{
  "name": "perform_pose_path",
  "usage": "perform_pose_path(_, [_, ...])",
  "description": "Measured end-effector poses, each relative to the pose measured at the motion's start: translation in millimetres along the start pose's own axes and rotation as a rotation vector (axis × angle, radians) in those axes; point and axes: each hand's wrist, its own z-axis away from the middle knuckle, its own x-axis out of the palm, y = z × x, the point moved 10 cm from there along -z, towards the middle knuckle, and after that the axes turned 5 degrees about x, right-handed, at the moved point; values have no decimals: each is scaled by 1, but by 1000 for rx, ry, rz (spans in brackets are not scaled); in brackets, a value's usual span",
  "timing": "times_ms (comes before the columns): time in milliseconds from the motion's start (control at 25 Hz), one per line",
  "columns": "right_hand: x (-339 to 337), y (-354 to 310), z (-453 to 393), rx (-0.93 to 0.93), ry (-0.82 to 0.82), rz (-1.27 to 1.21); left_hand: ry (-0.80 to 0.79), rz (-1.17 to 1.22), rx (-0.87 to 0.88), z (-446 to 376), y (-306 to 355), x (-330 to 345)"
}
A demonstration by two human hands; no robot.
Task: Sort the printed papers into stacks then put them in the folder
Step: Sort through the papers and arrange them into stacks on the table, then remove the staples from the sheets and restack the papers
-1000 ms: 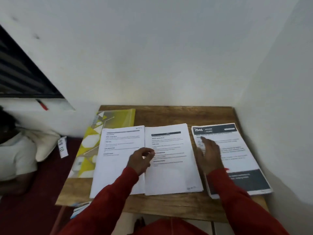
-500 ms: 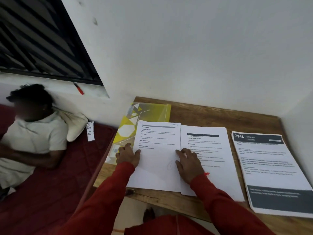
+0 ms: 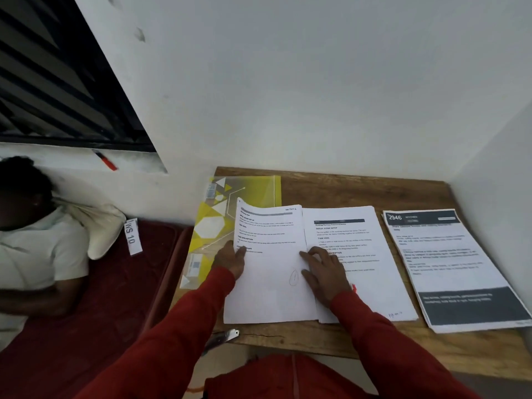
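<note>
Left hand (image 3: 231, 262) on left edge of left stack (image 3: 270, 263), fingers together, flat. Right hand (image 3: 324, 269) at its right edge, fingers spread, pressing. Middle stack (image 3: 357, 254) touching, right of it; dark-banded stack (image 3: 449, 263) further right. Folder (image 3: 230, 203) behind, partly beneath. Risk: top corner lifted; sideways push could fan sheets into middle stack.

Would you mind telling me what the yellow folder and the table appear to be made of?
The yellow folder looks like glossy, partly see-through plastic: it shines and the table shows through it. The table looks like matte brown wood with visible grain, possibly a laminate.
</note>
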Motion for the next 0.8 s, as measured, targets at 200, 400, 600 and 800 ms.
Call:
perform_pose_path(200, [-19,8,-3,223,-30,-405,170,25,299,30,51,-40])
perform_pose_path(400, [-89,-5,-14,375,70,-1230,187,273,567,76,133,-87])
perform_pose_path(600, [-173,12,-10,277,340,-1268,110,485,646,90,195,-43])
perform_pose_path(800, [-192,82,15,347,508,-1193,43,549,667,90,213,34])
